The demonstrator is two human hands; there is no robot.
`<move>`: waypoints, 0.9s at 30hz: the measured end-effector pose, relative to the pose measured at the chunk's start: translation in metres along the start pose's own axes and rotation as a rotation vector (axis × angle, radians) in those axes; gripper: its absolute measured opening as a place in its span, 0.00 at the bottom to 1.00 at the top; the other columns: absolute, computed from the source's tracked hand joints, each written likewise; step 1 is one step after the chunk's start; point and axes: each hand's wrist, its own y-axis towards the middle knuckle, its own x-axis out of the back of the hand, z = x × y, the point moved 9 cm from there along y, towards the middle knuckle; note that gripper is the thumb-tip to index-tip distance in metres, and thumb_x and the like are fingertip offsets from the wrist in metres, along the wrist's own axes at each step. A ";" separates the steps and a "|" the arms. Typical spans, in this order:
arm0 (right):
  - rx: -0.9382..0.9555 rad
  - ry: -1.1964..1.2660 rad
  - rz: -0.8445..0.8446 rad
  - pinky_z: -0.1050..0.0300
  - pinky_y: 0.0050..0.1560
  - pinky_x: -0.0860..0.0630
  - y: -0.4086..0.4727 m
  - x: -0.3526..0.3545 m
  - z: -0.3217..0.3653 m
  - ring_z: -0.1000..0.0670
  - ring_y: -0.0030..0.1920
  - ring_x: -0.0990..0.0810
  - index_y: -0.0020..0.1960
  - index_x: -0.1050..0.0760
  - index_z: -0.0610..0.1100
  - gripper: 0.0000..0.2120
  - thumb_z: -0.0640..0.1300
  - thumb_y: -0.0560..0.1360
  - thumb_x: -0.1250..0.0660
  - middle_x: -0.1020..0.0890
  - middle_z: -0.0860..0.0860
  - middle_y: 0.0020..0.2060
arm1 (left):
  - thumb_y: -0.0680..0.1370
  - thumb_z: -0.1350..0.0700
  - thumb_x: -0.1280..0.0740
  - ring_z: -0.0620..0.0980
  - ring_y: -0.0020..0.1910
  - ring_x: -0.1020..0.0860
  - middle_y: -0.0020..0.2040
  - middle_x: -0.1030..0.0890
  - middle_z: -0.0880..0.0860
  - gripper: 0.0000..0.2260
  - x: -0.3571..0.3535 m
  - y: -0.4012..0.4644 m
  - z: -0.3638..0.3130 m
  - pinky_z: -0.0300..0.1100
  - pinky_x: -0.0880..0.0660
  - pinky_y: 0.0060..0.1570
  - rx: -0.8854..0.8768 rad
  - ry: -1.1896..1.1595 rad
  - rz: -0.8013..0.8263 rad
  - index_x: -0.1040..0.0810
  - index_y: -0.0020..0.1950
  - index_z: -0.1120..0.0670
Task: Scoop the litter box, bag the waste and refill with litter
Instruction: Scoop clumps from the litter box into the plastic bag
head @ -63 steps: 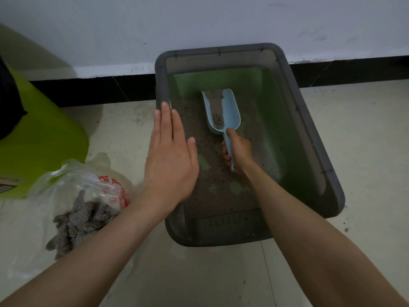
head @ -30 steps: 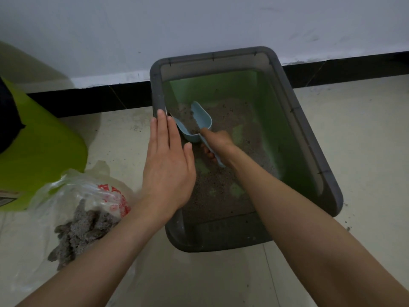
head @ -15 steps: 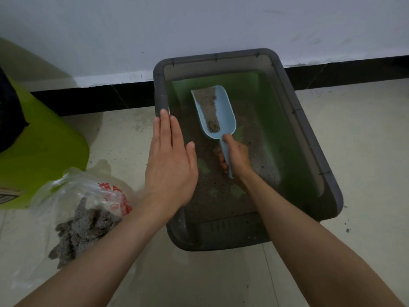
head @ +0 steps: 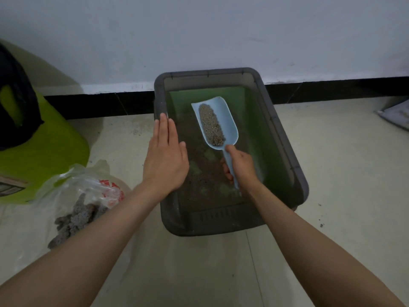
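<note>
Closest to you, your two forearms ran up from the bottom corners across the pale floor [head: 332, 196], and they hid part of the near ground. Your left arm crossed over the edge of one clear plastic bag [head: 73, 196] lying at the left; grey clumps [head: 73, 216] sat inside it, and red print showed on its side.

Next up, your left hand [head: 164, 160] lay flat with straight fingers together, holding nothing, over the left rim of the single grey litter box [head: 285, 138]; its palm covered that wall and a strip of litter below. Your right hand [head: 240, 167] was curled tight around the handle of the one light blue scoop [head: 228, 120], thumb on top near the bowl. The scoop was inside the box, above the floor of it, bowl pointing away from you, with one long heap of granules [head: 211, 125] lying in it.

Under the scoop, a thin brown layer of litter [head: 199, 185] covered the box bottom, and green patches showed through in several places. Your right wrist hid the handle's end.

Off to the left stood one lime green bin [head: 51, 147] with something dark draped over it. At the far right edge, a corner of a pale bag [head: 396, 116] lay on the floor, mostly cut off. Behind everything ran the dark skirting [head: 99, 105] and the white wall [head: 199, 29].
</note>
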 end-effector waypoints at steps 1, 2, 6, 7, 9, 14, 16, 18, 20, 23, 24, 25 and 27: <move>-0.001 -0.005 -0.002 0.63 0.21 0.39 -0.008 0.003 0.003 0.51 0.22 0.35 0.35 0.31 0.43 0.16 0.50 0.78 0.40 0.30 0.47 0.25 | 0.82 0.50 0.54 0.51 0.76 0.61 0.77 0.63 0.56 0.26 0.000 0.000 0.001 0.44 0.58 0.73 0.007 0.002 0.029 0.60 0.76 0.60; 0.003 -0.003 -0.008 0.63 0.22 0.39 -0.017 0.006 0.008 0.52 0.22 0.35 0.35 0.31 0.43 0.16 0.50 0.78 0.40 0.30 0.47 0.25 | 0.82 0.49 0.54 0.51 0.76 0.61 0.76 0.63 0.55 0.27 0.000 0.001 0.003 0.45 0.57 0.73 0.007 0.012 0.059 0.60 0.76 0.59; 0.035 0.002 -0.018 0.61 0.24 0.40 -0.051 0.006 0.046 0.52 0.22 0.36 0.36 0.30 0.43 0.16 0.51 0.78 0.41 0.31 0.49 0.25 | 0.82 0.46 0.55 0.50 0.76 0.59 0.77 0.61 0.54 0.27 0.013 0.000 0.008 0.48 0.55 0.75 -0.063 0.035 0.179 0.58 0.76 0.57; 0.047 0.001 -0.011 0.61 0.24 0.41 -0.061 0.002 0.057 0.52 0.23 0.37 0.36 0.30 0.43 0.16 0.51 0.78 0.41 0.31 0.48 0.25 | 0.82 0.46 0.55 0.50 0.76 0.58 0.77 0.59 0.54 0.27 0.020 -0.002 0.012 0.49 0.54 0.75 -0.088 0.033 0.185 0.58 0.76 0.57; 0.063 -0.007 0.022 0.61 0.24 0.42 -0.083 -0.011 0.073 0.52 0.22 0.38 0.36 0.31 0.42 0.17 0.52 0.78 0.41 0.32 0.48 0.25 | 0.82 0.47 0.54 0.50 0.76 0.55 0.78 0.54 0.55 0.26 0.037 -0.013 0.025 0.50 0.52 0.75 -0.129 0.018 0.172 0.55 0.77 0.58; -0.023 0.005 0.213 0.63 0.23 0.45 -0.141 -0.070 0.055 0.52 0.18 0.40 0.35 0.32 0.40 0.18 0.52 0.77 0.42 0.34 0.48 0.22 | 0.82 0.52 0.47 0.55 0.76 0.50 0.77 0.47 0.58 0.25 0.062 -0.070 0.111 0.45 0.51 0.73 0.025 -0.039 0.124 0.49 0.76 0.60; -0.082 -0.004 0.302 0.65 0.22 0.46 -0.160 -0.098 0.033 0.52 0.17 0.41 0.34 0.32 0.39 0.19 0.51 0.77 0.41 0.35 0.47 0.22 | 0.81 0.54 0.45 0.57 0.75 0.47 0.75 0.44 0.62 0.25 0.063 -0.100 0.158 0.45 0.48 0.72 0.130 -0.098 0.092 0.46 0.75 0.62; -0.116 -0.088 0.363 0.66 0.21 0.46 -0.174 -0.119 0.015 0.52 0.17 0.42 0.34 0.32 0.39 0.19 0.51 0.77 0.41 0.36 0.47 0.23 | 0.80 0.55 0.42 0.61 0.72 0.40 0.72 0.38 0.66 0.25 0.058 -0.130 0.204 0.47 0.43 0.69 0.258 -0.160 0.061 0.42 0.73 0.64; -0.133 -0.189 0.421 0.69 0.21 0.45 -0.183 -0.138 0.000 0.52 0.16 0.41 0.34 0.31 0.39 0.19 0.51 0.78 0.41 0.36 0.46 0.24 | 0.79 0.59 0.40 0.61 0.72 0.41 0.72 0.39 0.66 0.25 0.047 -0.162 0.243 0.47 0.44 0.69 0.433 -0.200 0.060 0.43 0.73 0.65; -0.130 -0.407 0.493 0.69 0.21 0.44 -0.187 -0.158 -0.013 0.54 0.16 0.40 0.34 0.31 0.40 0.19 0.52 0.78 0.40 0.34 0.47 0.23 | 0.79 0.60 0.39 0.60 0.74 0.45 0.74 0.43 0.65 0.28 0.030 -0.200 0.280 0.47 0.47 0.71 0.637 -0.248 0.055 0.47 0.74 0.66; -0.116 -0.496 0.512 0.69 0.21 0.44 -0.186 -0.164 -0.013 0.54 0.16 0.40 0.34 0.31 0.40 0.19 0.52 0.78 0.40 0.34 0.47 0.23 | 0.79 0.60 0.39 0.60 0.74 0.44 0.74 0.43 0.64 0.28 0.024 -0.209 0.287 0.47 0.46 0.71 0.691 -0.283 0.054 0.48 0.74 0.66; -0.092 -0.595 0.532 0.69 0.20 0.44 -0.186 -0.171 -0.012 0.55 0.16 0.39 0.34 0.31 0.41 0.19 0.51 0.78 0.40 0.33 0.47 0.24 | 0.79 0.59 0.39 0.59 0.74 0.43 0.75 0.43 0.64 0.29 0.018 -0.215 0.291 0.47 0.45 0.70 0.736 -0.323 0.060 0.49 0.75 0.65; 0.009 -0.860 0.578 0.67 0.20 0.40 -0.185 -0.187 -0.003 0.54 0.17 0.36 0.32 0.31 0.41 0.20 0.51 0.79 0.42 0.31 0.48 0.24 | 0.79 0.57 0.39 0.59 0.73 0.40 0.75 0.42 0.62 0.30 0.007 -0.220 0.296 0.46 0.41 0.68 0.788 -0.395 0.087 0.50 0.75 0.63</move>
